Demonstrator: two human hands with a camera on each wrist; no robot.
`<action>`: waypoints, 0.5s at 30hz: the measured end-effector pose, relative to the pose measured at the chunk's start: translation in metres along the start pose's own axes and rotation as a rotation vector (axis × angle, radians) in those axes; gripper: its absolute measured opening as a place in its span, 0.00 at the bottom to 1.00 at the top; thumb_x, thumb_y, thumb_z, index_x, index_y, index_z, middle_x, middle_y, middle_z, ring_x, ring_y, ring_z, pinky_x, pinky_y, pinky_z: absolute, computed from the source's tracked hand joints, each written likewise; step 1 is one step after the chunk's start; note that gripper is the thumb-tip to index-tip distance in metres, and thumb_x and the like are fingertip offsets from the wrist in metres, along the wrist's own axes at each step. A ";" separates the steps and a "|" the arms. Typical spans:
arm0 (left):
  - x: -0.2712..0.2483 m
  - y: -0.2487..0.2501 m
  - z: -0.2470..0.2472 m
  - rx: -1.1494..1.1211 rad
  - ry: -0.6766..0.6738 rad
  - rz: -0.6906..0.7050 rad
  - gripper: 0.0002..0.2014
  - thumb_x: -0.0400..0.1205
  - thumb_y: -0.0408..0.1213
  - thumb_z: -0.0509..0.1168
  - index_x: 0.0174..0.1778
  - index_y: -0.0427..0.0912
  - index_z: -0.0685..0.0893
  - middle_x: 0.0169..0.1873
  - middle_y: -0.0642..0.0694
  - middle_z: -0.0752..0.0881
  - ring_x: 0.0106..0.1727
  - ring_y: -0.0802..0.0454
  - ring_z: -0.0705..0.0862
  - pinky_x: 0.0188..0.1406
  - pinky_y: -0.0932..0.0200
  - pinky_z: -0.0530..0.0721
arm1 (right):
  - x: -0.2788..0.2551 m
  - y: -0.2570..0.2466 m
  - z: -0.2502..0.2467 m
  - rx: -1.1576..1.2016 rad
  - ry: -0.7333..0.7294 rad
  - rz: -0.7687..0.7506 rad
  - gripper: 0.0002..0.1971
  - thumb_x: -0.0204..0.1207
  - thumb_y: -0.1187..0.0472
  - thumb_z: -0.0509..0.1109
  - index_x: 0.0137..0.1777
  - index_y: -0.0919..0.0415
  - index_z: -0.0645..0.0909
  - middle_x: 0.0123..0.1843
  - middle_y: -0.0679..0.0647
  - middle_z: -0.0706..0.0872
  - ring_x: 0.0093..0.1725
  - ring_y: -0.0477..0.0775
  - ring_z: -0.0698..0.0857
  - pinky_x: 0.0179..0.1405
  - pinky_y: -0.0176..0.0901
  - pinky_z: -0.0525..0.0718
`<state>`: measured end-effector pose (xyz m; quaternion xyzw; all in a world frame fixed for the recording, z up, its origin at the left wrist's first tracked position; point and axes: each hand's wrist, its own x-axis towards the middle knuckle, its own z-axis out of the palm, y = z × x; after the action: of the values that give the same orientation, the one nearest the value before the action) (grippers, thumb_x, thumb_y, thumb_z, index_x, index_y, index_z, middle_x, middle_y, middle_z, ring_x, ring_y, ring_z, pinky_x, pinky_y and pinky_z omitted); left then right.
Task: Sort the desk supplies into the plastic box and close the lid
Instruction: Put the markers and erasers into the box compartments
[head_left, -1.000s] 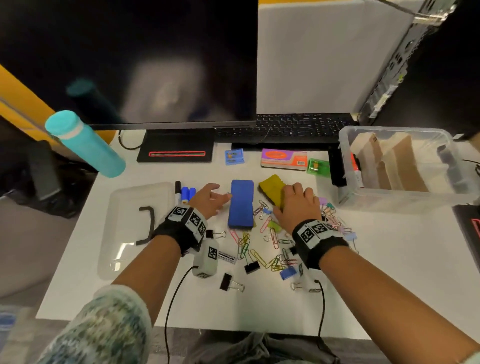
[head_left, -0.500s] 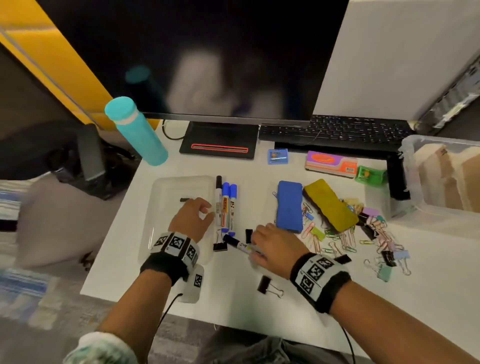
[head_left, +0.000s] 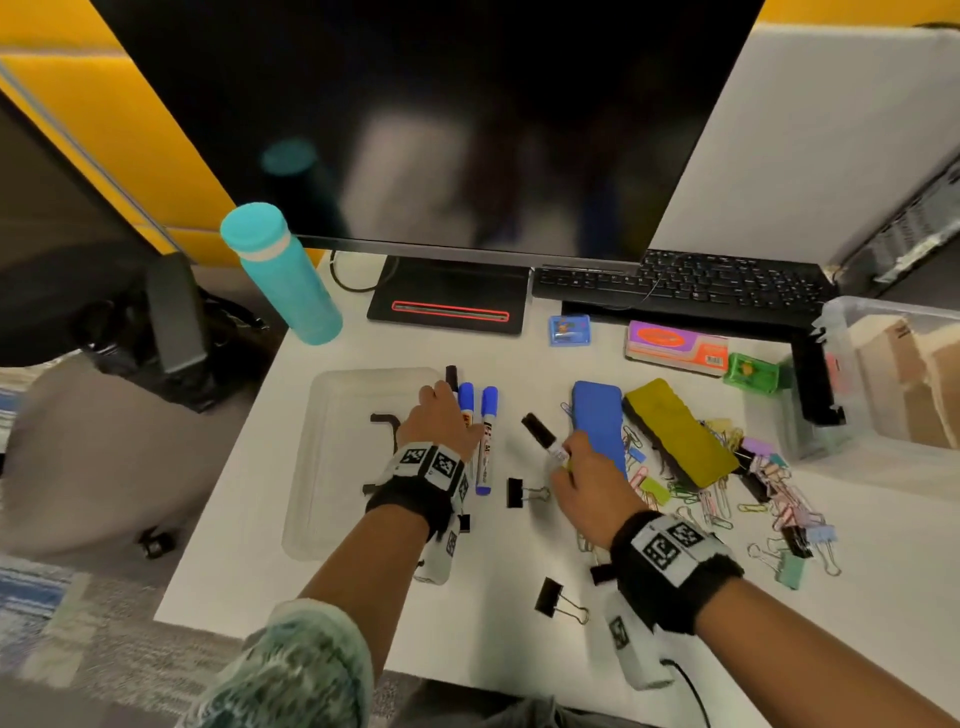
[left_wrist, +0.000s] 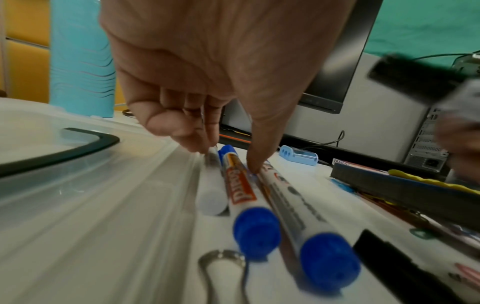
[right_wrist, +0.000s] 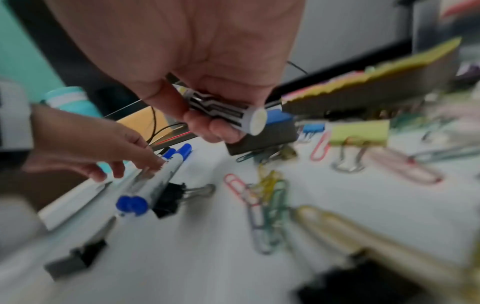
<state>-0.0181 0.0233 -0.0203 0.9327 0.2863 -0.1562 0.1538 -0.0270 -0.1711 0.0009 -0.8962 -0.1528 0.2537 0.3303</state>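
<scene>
Landmark: blue eraser (head_left: 597, 423).

- Box lid (head_left: 337, 467) lying flat, far left of eraser.
- My left hand (head_left: 439, 423) reaching down beside lid edge, fingers (left_wrist: 253, 162) loosely spread, touching marker row (head_left: 480, 441); not yet clamping any.
- Markers lying left of eraser, long axes running away from me, caps far end.
- My right hand (head_left: 592, 488) hovering just left of eraser, gripping black marker (head_left: 543, 434), cap pointing up-left.
- Plastic box (head_left: 893, 384) sitting far right of eraser; right hand nearer, I judge it carrying first.
</scene>
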 end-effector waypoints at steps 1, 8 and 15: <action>-0.001 0.001 0.002 0.003 0.011 -0.001 0.29 0.77 0.53 0.67 0.67 0.41 0.66 0.61 0.44 0.74 0.54 0.44 0.84 0.46 0.52 0.82 | 0.009 -0.006 0.003 0.056 0.022 0.046 0.07 0.82 0.60 0.57 0.54 0.63 0.69 0.33 0.53 0.74 0.30 0.49 0.73 0.28 0.41 0.70; -0.010 0.012 0.011 -0.042 -0.033 -0.004 0.25 0.80 0.46 0.65 0.68 0.40 0.65 0.65 0.40 0.73 0.60 0.40 0.83 0.51 0.50 0.81 | 0.073 -0.040 0.042 0.079 0.049 0.282 0.16 0.79 0.57 0.62 0.63 0.65 0.70 0.62 0.63 0.78 0.55 0.64 0.82 0.42 0.45 0.75; -0.004 0.013 0.010 0.009 -0.133 0.000 0.26 0.79 0.50 0.66 0.66 0.38 0.67 0.63 0.40 0.75 0.60 0.40 0.82 0.48 0.51 0.77 | 0.085 -0.046 0.036 -0.089 0.007 0.347 0.15 0.79 0.58 0.63 0.62 0.64 0.71 0.61 0.62 0.80 0.56 0.62 0.83 0.42 0.45 0.75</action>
<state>-0.0156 0.0070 -0.0246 0.9210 0.2746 -0.2191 0.1682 0.0179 -0.0815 -0.0222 -0.9237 -0.0060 0.2968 0.2420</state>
